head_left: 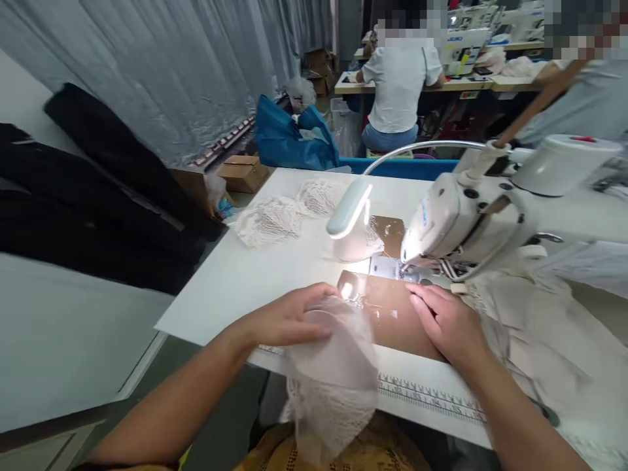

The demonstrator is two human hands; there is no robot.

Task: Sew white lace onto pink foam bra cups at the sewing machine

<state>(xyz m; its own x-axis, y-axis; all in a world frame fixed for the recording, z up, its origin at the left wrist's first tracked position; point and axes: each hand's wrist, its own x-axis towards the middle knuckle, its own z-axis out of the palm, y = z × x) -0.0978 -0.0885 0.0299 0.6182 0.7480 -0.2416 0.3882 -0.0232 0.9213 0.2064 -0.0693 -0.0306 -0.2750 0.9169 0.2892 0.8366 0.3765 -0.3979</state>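
My left hand (299,317) grips a pale pink bra cup (338,353) with a lace edge, its thumb and fingers on the upper part. The cup hangs over the table's front edge above my lap and is partly blurred. My right hand (444,317) rests on the brown taped cardboard piece (383,304), just in front of the sewing machine's (441,222) needle area. Its fingers are curled together; whatever they hold, if anything, is hidden. Behind the metal needle plate (385,267) lies another pale cup (356,245), under the lit lamp (349,208).
Two lace cups (275,221) lie at the table's far left. Pale fabric pieces (534,340) are heaped at the right. A printed ruler (432,396) runs along the front edge. Beyond stand a blue bag (294,140), a cardboard box (243,171) and a seated person (400,85).
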